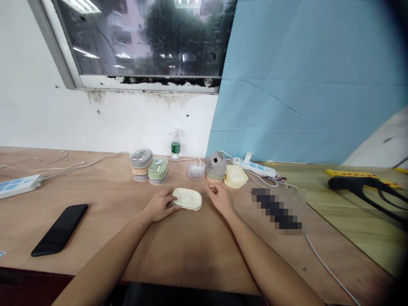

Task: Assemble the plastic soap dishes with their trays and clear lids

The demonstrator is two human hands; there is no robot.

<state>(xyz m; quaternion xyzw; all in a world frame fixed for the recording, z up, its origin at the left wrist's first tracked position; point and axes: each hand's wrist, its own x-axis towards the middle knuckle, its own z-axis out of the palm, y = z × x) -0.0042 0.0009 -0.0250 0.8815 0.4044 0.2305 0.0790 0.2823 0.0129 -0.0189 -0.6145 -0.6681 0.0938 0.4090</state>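
A pale yellow oval container [188, 198] lies on the wooden table [95, 212] in front of me. My left hand [160, 205] rests at its left end, fingers curled round its edge. My right hand [219, 198] lies just right of it, palm half up, fingers loosely bent, holding nothing and apart from the container. Behind stand stacked lidded boxes in grey [140, 159] and green [158, 168], a clear cup [196, 170], a grey lid on a stack [216, 165] and a pile of pale yellow pieces [236, 176].
A black phone [60, 229] lies at the left. A white power strip [17, 185] with cables sits far left, another [255, 168] behind the pile. A water bottle [175, 145] stands by the wall. A black chair [366, 189] is at the right.
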